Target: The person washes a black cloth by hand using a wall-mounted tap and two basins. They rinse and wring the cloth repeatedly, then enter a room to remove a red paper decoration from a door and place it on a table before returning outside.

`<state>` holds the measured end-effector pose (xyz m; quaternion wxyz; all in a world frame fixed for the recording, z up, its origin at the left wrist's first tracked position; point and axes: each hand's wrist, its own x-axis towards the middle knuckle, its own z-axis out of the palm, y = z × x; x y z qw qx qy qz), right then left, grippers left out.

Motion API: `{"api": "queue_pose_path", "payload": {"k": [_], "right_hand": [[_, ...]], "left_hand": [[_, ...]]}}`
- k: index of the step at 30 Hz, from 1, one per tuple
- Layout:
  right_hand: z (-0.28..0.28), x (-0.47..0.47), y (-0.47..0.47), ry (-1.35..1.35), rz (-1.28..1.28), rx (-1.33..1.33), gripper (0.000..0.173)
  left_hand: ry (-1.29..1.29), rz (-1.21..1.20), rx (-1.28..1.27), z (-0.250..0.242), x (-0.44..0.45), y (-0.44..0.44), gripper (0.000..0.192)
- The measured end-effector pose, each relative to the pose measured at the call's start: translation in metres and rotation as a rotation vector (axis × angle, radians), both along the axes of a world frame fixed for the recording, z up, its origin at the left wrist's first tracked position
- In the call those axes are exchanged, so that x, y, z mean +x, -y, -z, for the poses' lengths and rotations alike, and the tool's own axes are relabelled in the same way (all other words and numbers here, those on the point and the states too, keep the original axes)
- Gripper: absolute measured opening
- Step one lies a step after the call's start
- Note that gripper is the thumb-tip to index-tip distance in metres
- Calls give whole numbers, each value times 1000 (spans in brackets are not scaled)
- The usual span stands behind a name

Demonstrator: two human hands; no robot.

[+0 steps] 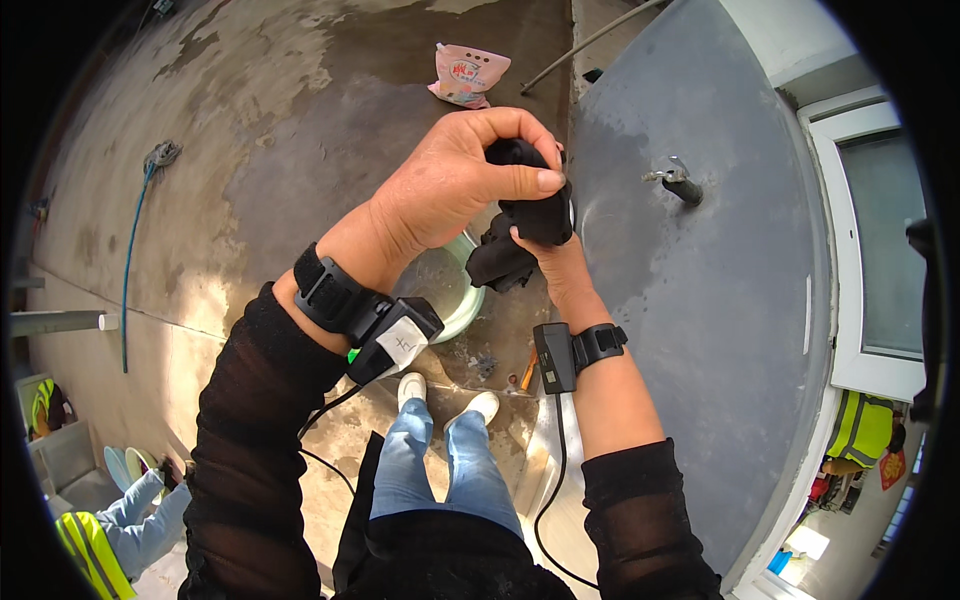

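Note:
Both hands are raised in front of me on a bunched black cloth (501, 255). My left hand (461, 169) pinches its upper part between thumb and curled fingers. Lower and to the right, my right hand (561, 262) grips the same cloth, its fingers largely hidden behind the fabric. A loose fold hangs down at the left of my right hand. Below the hands, a pale green basin (474, 311) stands on the wet concrete floor, partly covered by my left wrist and the cloth. Each wrist bears a strapped black device with a cable.
A pink printed bag (469, 75) stands on the floor ahead, near a leaning pole (589, 46). A tap (679, 182) juts from the grey wall (697, 300) at right. A mop (136, 247) lies at left. Near my feet is an orange handle (529, 369). A person (94, 551) is at lower left.

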<state>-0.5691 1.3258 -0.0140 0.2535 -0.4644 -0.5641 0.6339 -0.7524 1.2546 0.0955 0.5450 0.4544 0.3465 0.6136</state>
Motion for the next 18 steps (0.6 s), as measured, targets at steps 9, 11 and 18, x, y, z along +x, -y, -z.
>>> {"api": "queue_pose_path", "payload": {"k": [9, 11, 18], "right_hand": [[-50, 3, 0, -271, -62, -86, 42], [-58, 0, 1, -178, -220, 2, 43], [-79, -8, 23, -315, -89, -179, 41]], "left_hand": [[-585, 53, -506, 109, -63, 75, 78], [-669, 97, -400, 116, -47, 72, 103], [-269, -86, 70, 104, 41, 35, 125]]}}
